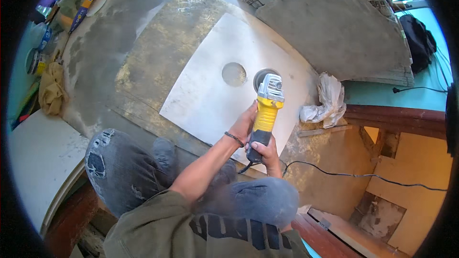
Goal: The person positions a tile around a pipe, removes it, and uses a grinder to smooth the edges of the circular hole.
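A yellow and black angle grinder with a silver metal head is held in both hands over a large white tile. My left hand grips the left side of its yellow body, fingers partly hidden beneath. Around the black rear end closes my right hand, its thumb on top. The tool's head covers part of a dark-rimmed round spot in the tile; whether it goes right through cannot be made out. To the left of that spot, a round hole shows the worn board under the tile.
The grinder's black cord runs off to the right. Dusty grey slabs lean at the upper right, beside a crumpled white plastic bag. Bags and tins crowd the left edge, near a brown cloth and a white panel.
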`<state>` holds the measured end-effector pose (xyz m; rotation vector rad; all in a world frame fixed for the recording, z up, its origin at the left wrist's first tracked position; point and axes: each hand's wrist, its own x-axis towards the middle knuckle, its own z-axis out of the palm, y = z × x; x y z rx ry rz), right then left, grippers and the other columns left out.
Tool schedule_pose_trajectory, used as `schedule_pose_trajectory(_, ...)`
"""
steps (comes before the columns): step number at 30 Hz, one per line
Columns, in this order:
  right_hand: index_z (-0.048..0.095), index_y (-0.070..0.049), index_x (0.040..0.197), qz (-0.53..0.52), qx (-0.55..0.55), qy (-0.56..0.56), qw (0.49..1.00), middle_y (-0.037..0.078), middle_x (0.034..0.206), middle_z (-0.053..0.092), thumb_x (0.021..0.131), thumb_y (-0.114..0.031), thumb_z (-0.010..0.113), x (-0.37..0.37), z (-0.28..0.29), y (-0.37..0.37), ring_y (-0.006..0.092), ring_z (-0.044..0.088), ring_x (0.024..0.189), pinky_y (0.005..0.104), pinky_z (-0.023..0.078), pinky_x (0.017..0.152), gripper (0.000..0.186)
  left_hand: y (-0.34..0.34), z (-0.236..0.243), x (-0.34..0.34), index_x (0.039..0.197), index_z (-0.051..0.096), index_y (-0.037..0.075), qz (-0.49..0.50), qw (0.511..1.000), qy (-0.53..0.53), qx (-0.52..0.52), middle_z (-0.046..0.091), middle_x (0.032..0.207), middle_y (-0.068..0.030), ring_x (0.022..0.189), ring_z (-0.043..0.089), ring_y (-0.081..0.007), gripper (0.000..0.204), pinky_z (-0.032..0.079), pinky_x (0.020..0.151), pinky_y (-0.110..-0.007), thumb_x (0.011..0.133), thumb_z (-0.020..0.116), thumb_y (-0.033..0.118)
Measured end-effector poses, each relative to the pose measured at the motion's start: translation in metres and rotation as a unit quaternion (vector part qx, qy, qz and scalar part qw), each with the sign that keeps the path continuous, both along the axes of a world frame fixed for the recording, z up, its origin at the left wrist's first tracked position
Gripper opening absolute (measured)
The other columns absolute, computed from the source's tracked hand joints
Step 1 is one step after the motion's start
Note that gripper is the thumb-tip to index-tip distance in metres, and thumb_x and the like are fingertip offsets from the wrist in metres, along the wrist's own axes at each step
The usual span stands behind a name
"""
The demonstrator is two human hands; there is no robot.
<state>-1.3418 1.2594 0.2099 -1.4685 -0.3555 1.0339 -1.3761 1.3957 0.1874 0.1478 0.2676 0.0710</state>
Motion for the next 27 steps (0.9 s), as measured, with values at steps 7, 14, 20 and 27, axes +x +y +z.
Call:
schedule_pose_trajectory(7,0.058,0.002,0.1,-0.008,-0.012,0.034,0.999,0.011,0.078,0.065,0.071,-0.03,0.069,0.001,-0.008,0.003,0.0186,0.065,0.069,0.0313,0.054,0.067,0.044,0.0,-0.021,0.008,0.124,0.053,0.006,-0.038,0.999,0.023,0.016,0.063,0.098,-0.0075,0.086,0.062,-0.0176,0.07,0.053,0.073,-0.031,0.093,0.039,0.067)
schedule_pose_trajectory(14,0.054,0.002,0.113,-0.006,0.002,0.052,0.999,0.008,0.094,0.064,0.071,-0.023,0.069,0.004,-0.057,0.019,0.0184,0.063,0.083,0.0297,0.051,0.075,0.051,0.006,-0.04,-0.003,0.113,0.058,0.001,0.016,0.872,0.197,0.447,0.062,0.095,-0.0065,0.083,0.06,-0.0159,0.057,0.05,0.076,-0.029,0.085,0.069,0.048)
schedule_pose_trajectory(20,0.055,0.001,0.118,-0.044,-0.042,-0.024,0.998,0.008,0.102,0.064,0.073,-0.016,0.07,0.012,-0.091,0.057,0.0175,0.062,0.092,0.0297,0.049,0.081,0.05,0.048,-0.055,0.004,0.118,0.058,-0.001,-0.05,0.849,0.234,0.471,0.064,0.099,-0.0072,0.089,0.06,-0.0155,0.056,0.05,0.08,-0.029,0.082,0.076,0.038)
schedule_pose_trajectory(27,0.055,0.001,0.119,0.027,-0.064,-0.103,0.992,0.01,0.102,0.065,0.069,-0.014,0.072,0.038,-0.116,0.076,0.0197,0.063,0.092,0.0308,0.05,0.081,0.055,0.063,-0.093,0.014,0.119,0.057,-0.001,0.005,0.886,0.212,0.412,0.065,0.104,-0.0061,0.093,0.06,-0.0137,0.053,0.05,0.083,-0.029,0.083,0.075,0.032)
